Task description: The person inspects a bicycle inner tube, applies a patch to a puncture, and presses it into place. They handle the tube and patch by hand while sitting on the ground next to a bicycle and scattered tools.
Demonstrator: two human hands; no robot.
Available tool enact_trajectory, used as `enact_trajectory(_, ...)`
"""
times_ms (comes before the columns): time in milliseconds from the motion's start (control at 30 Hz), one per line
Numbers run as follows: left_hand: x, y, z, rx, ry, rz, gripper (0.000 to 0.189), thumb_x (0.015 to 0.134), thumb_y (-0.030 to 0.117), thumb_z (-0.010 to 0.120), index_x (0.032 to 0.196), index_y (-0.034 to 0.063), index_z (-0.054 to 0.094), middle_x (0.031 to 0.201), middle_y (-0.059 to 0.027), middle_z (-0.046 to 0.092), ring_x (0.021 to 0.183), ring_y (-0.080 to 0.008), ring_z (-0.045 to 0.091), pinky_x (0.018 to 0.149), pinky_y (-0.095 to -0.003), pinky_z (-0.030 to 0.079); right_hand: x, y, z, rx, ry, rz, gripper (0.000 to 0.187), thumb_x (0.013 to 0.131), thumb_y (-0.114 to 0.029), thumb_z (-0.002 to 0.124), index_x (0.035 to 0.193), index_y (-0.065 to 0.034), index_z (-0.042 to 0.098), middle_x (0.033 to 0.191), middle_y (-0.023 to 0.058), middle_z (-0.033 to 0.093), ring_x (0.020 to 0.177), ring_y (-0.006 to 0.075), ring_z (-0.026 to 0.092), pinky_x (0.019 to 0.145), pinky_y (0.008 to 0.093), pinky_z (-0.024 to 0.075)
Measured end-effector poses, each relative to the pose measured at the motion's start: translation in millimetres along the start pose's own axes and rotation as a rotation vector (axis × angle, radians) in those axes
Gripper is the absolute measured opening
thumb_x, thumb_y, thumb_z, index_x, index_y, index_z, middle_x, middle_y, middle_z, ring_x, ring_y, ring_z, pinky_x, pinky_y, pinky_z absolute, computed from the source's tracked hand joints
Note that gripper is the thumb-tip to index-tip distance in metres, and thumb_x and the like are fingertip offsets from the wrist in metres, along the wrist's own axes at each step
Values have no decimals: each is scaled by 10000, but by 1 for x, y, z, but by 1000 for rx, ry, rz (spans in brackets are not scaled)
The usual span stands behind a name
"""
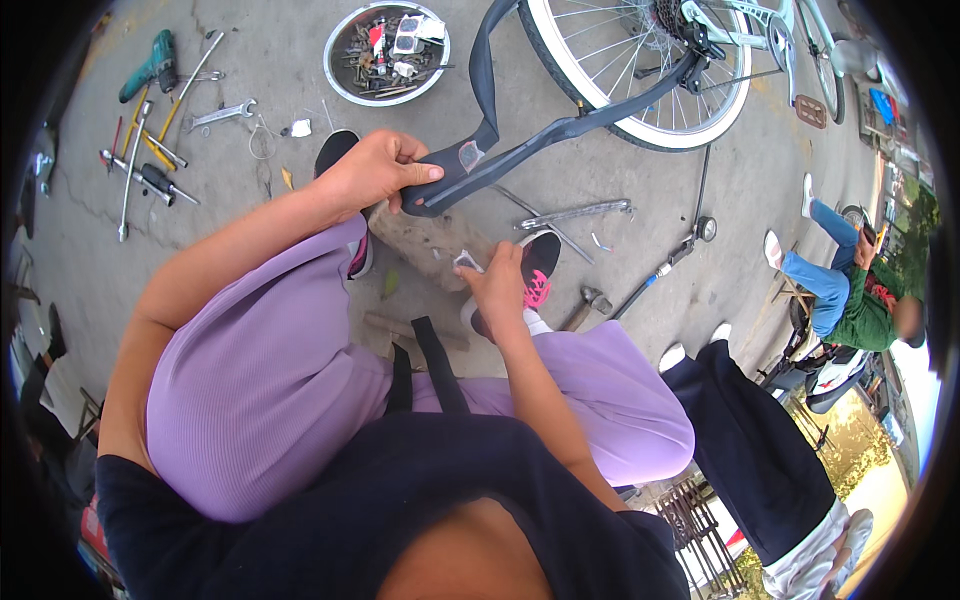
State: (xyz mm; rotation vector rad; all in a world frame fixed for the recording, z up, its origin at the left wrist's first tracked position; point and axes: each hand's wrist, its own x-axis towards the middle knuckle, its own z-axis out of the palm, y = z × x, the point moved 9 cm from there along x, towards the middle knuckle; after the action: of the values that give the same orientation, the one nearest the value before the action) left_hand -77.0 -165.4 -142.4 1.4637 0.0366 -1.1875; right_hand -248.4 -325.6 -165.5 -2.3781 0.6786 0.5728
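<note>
My left hand (382, 171) pinches a folded stretch of black rubber inner tube (551, 133) between thumb and fingers. On the tube, just right of that thumb, is a roughened-looking patch spot (471, 156) with a pale, ragged edge. The tube runs up and right to the bicycle's rear wheel (645, 124), its brass valve showing near the tire. Between the fingertips of my right hand (496, 289) is a small tire patch (468, 261) with a silvery white edge, held over a worn wooden block (427, 244). The block lies between my shoes.
A metal bowl (328, 60) of small parts stands at the top. Wrenches (221, 115), a green power drill (154, 64) and other tools lie left. A tire lever (574, 215), hammer (596, 300) and air hose with gauge (703, 229) lie right. Two people are at the right.
</note>
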Motion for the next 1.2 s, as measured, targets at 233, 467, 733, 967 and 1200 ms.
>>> enact_trajectory(233, -3, 14, -7, -123, 0, 101, 107, 905, 101, 609, 938, 64, 515, 841, -42, 589, 676, -105, 557, 591, -241, 467, 2, 10, 0, 139, -36, 64, 409, 713, -99, 791, 991, 38, 524, 931, 182, 625, 820, 334, 623, 762, 378, 479)
enact_trajectory(467, -11, 35, 6, -197, -144, 197, 118, 869, 124, 654, 949, 37, 643, 925, -6, 569, 895, -98, 545, 797, -269, 445, 22, -34, -39, 1376, -152, 169, 144, 888, -65, 652, 1023, -34, 613, 964, 61, 662, 849, 147, 631, 753, 298, 498)
enact_trajectory(733, -14, 38, 12, -100, -114, 166, 360, 858, 341, 714, 1009, 17, 666, 1012, -34, 562, 954, -114, 530, 843, -265, 411, 32, -105, -63, 1791, -243, 185, 223, 884, -39, 627, 1101, -58, 581, 1021, 53, 638, 933, 166, 610, 891, 361, 502)
enact_trajectory(967, -12, 36, 8, -149, -91, 130, 348, 845, 338, 731, 1016, 54, 623, 978, -10, 591, 932, -104, 538, 853, -272, 416, 32, -114, -53, 1793, -231, 303, 168, 907, -99, 622, 1057, -47, 568, 990, 57, 644, 886, 149, 604, 776, 320, 512)
enact_trajectory(1200, -16, 44, 9, -74, -102, 191, 237, 820, 158, 755, 985, 26, 650, 1004, 11, 509, 945, -86, 534, 823, -244, 433, 33, -110, -43, 1721, -270, 337, 133, 918, -121, 626, 1026, -48, 603, 926, 38, 630, 777, 119, 552, 708, 298, 470)
